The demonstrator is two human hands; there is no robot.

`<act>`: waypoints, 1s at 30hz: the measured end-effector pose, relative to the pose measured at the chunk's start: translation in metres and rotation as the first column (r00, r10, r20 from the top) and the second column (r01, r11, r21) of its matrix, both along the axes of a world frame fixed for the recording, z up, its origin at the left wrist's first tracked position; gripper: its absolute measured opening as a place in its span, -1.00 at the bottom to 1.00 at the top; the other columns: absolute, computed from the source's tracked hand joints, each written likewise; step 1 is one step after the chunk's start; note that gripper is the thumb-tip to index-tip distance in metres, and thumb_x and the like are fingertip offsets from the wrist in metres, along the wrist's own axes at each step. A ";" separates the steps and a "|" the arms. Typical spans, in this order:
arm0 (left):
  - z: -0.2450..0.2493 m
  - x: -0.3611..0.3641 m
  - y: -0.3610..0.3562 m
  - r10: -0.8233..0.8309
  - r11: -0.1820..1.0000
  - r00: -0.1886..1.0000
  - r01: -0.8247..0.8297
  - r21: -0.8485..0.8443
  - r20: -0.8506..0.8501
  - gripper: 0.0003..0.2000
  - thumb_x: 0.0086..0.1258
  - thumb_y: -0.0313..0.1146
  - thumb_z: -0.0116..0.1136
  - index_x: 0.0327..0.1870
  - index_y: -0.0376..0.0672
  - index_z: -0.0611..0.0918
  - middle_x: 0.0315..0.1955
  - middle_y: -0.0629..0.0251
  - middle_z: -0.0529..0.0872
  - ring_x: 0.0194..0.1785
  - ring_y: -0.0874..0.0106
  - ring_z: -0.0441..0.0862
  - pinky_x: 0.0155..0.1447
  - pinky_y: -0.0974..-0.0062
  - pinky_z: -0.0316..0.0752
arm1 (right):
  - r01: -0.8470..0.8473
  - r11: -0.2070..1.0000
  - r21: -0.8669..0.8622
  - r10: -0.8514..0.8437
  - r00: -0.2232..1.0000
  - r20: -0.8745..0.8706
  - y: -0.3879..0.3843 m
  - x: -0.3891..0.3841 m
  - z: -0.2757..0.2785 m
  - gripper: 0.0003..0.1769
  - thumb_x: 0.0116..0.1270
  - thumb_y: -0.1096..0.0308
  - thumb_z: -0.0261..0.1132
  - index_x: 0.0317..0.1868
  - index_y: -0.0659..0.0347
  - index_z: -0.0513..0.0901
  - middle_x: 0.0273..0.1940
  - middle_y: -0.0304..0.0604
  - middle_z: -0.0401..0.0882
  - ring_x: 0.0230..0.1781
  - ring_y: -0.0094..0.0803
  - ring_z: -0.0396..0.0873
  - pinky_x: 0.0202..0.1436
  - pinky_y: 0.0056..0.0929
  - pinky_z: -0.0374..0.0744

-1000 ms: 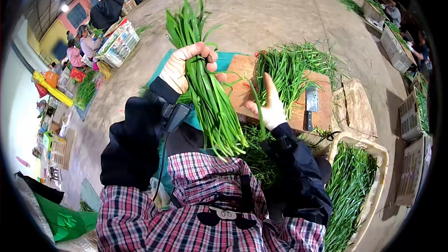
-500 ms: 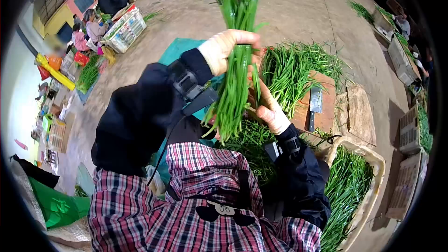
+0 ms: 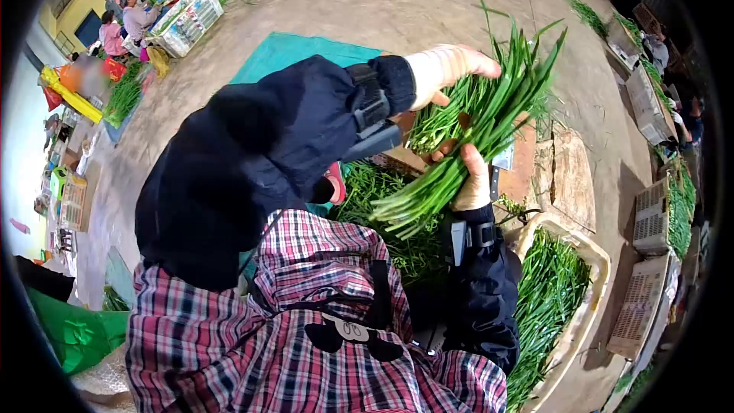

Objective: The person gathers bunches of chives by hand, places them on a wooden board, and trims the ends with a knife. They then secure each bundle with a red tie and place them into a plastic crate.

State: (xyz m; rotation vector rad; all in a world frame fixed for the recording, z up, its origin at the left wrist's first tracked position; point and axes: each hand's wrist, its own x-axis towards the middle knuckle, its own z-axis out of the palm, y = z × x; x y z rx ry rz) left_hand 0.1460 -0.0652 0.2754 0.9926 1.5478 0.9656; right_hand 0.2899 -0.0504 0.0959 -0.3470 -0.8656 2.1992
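A bunch of garlic chives (image 3: 440, 187) slants across the view, its pale stalk ends at lower left and leaf tips at upper right. My right hand (image 3: 474, 180) is closed around the stalks, thumb on the near side. My left hand (image 3: 451, 69) reaches over the upper leaves with fingers stretched out and thumb apart. Behind the bunch lies a heap of chives (image 3: 436, 126). Beside my right hand, a cleaver (image 3: 504, 157) rests on a wooden board (image 3: 524, 157), partly covered by the leaves. Loose greens (image 3: 375, 191) lie below the bunch.
A pale crate (image 3: 602, 260) full of greens stands at my right. Under my left arm spreads a teal sheet (image 3: 306, 50). More crates (image 3: 642, 302) line the right side. People (image 3: 138, 15) sit by a white crate (image 3: 187, 23) at far left.
The bunch has gone from upright to slanting, its leaves swung right. My left hand has loosened from around it and moved right; my right hand now grips the stalks.
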 end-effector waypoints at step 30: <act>-0.293 -0.086 0.144 -0.145 0.561 0.582 0.715 0.418 -0.800 -0.24 0.36 0.22 -0.19 0.45 -0.15 0.16 0.45 0.10 0.10 0.51 0.06 -0.03 0.50 -0.04 -0.17 | 0.481 0.876 0.014 -0.393 0.698 0.599 0.214 -0.090 -0.095 -0.41 0.17 0.38 0.42 0.16 0.33 0.39 -0.08 -0.18 0.59 -0.12 -0.42 0.57 -0.04 -0.41 0.54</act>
